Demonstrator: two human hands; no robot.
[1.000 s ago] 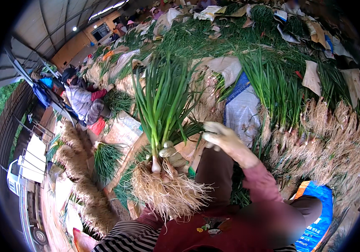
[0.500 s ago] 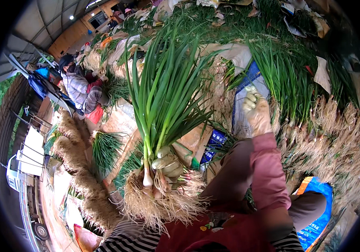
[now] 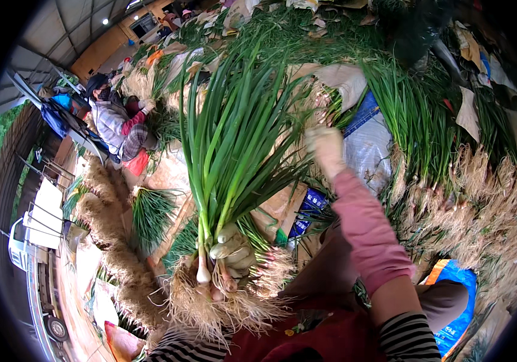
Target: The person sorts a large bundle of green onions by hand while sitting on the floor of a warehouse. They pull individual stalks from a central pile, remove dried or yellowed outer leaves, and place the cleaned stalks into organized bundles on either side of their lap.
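Note:
My left hand (image 3: pixel 234 248), in a pale glove, is closed round a bunch of green onions (image 3: pixel 225 163). The long green leaves stand upward, while white bulbs and shaggy tan roots hang toward my lap. My gloved right hand (image 3: pixel 325 148) is stretched forward, blurred by motion, beside the leaves of the held bunch. Just beyond it lie some thinner green onions (image 3: pixel 334 107) with pinkish bases. Whether the fingers hold anything cannot be made out. Under and beside my left hand is another small bunch of thin onions (image 3: pixel 273 262).
Rows of green onions (image 3: pixel 418 120) with matted roots fill the right. A pale, blue-edged sack (image 3: pixel 367 151) lies ahead, and a blue sack (image 3: pixel 457 301) is by my knee. At left, a root pile (image 3: pixel 107 235) runs lengthwise. Another person (image 3: pixel 114 120) sits farther off; a truck (image 3: pixel 29 253) stands beyond.
My right hand has swung left from over the pale sack to beside the onion leaves. My left hand, still round the bunch, has shifted slightly left and down.

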